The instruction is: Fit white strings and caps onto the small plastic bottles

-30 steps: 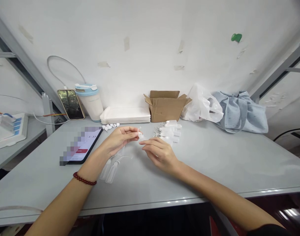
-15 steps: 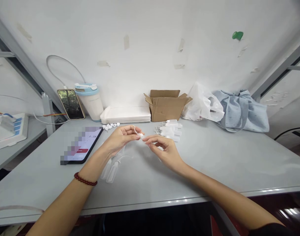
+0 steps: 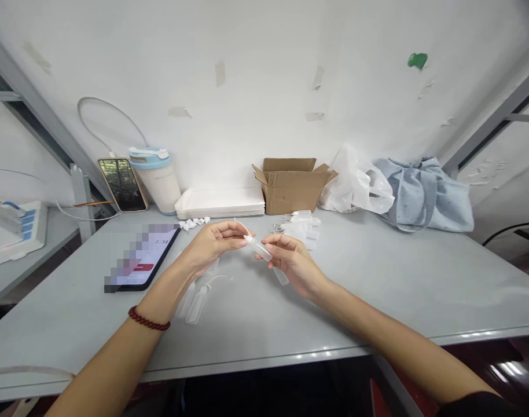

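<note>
A small translucent squeeze bottle point(image 3: 259, 249) is held tilted above the table between both hands. My left hand point(image 3: 212, 240) is closed, pinching its white capped end, where a thin tip or strip sticks up. The fingers of my right hand point(image 3: 297, 263) are closed on the bottle's body. Below the right hand shows the end of a second clear bottle point(image 3: 280, 276); whether it is held or lying cannot be made out. Near my left wrist, several clear bottles point(image 3: 198, 304) with loose strap-like pieces lie on the table, partly hidden by the arm.
Small white caps point(image 3: 194, 223) lie by a phone point(image 3: 147, 260). Behind the hands are a pile of capped bottles point(image 3: 303, 223), a white stack point(image 3: 221, 202), an open cardboard box point(image 3: 290, 188), a plastic bag point(image 3: 355, 182) and a blue cloth bag point(image 3: 425, 194). A tumbler point(image 3: 158, 182) stands left.
My right fingers have shifted from the white cap down to the bottle's body, and the bottle now shows between the hands. The left hand keeps its pinch at the capped end.
</note>
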Tool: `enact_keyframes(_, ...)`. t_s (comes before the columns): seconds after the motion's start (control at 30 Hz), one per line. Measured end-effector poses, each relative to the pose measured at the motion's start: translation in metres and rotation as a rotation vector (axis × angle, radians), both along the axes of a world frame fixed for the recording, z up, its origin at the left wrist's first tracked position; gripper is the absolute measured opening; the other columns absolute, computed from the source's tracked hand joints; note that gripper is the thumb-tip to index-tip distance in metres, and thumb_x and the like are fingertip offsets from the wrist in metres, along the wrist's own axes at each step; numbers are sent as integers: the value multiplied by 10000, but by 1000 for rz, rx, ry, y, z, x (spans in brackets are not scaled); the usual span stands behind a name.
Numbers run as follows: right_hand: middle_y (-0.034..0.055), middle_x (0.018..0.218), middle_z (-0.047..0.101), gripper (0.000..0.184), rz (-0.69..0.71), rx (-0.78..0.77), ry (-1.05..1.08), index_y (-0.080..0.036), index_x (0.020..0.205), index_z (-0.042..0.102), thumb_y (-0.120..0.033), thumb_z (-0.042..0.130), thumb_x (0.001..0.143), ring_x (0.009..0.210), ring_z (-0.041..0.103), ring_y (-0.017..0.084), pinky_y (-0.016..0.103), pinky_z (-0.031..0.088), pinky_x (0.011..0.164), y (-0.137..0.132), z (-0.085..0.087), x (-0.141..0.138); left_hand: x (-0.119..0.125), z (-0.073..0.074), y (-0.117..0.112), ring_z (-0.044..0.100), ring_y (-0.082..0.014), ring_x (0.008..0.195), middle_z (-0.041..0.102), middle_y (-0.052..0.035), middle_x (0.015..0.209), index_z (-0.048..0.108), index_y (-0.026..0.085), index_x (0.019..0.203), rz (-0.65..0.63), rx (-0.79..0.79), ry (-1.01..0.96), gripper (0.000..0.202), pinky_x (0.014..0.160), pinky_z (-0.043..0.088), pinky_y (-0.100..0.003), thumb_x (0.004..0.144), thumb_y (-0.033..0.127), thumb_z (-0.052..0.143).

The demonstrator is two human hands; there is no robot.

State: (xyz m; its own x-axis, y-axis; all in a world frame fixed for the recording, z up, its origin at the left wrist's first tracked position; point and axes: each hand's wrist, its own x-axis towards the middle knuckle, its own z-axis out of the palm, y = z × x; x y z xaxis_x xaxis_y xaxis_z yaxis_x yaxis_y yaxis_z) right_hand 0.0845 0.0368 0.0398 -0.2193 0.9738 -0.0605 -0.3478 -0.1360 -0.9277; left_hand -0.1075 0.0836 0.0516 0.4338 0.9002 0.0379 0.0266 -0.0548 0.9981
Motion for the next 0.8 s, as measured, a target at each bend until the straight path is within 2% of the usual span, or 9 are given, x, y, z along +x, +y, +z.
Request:
enact_keyframes(0.13,14,812,599,196,-8,-5,-15,-159,762,621,-288,725,658,736,637,156,233,370,558,0,1,-1,3,2,-3,601,-194,955,691,-53,972,682,176,770,6,-45,-18,146,905,416,-328,702,301,718)
enact_keyframes(0.3,5,791,575,201,2,14,-31,-157,760,607,-299,718,672,736,625,151,237,364,566,0,0,-1,5,2,-5,614,-166,801,671,-19,831,686,189,779,33,-41,36,157,838,456,-325,707,326,709)
enact_keyframes(0.43,-2,783,573,212,-2,13,-34,-164,779,591,-299,718,676,713,624,148,241,353,554,0,-2,-1,4,0,-3,610,-187,891,677,-26,900,681,196,804,37,28,56,168,875,441,-325,690,311,725)
enact_keyframes(0.6,-18,772,559,266,-19,-10,-5,-181,854,562,-303,721,679,660,625,141,240,351,540,1,-4,-1,3,-2,-3,603,-206,974,678,-55,1015,670,195,917,-13,34,14,255,919,425,-343,686,284,733)
enact_keyframes(0.8,-16,778,556,290,-26,-20,-12,-180,828,546,-316,738,657,662,624,141,236,355,536,1,-2,-2,7,1,-8,620,-203,892,691,-45,896,668,181,931,-62,20,104,260,899,430,-368,723,335,694)
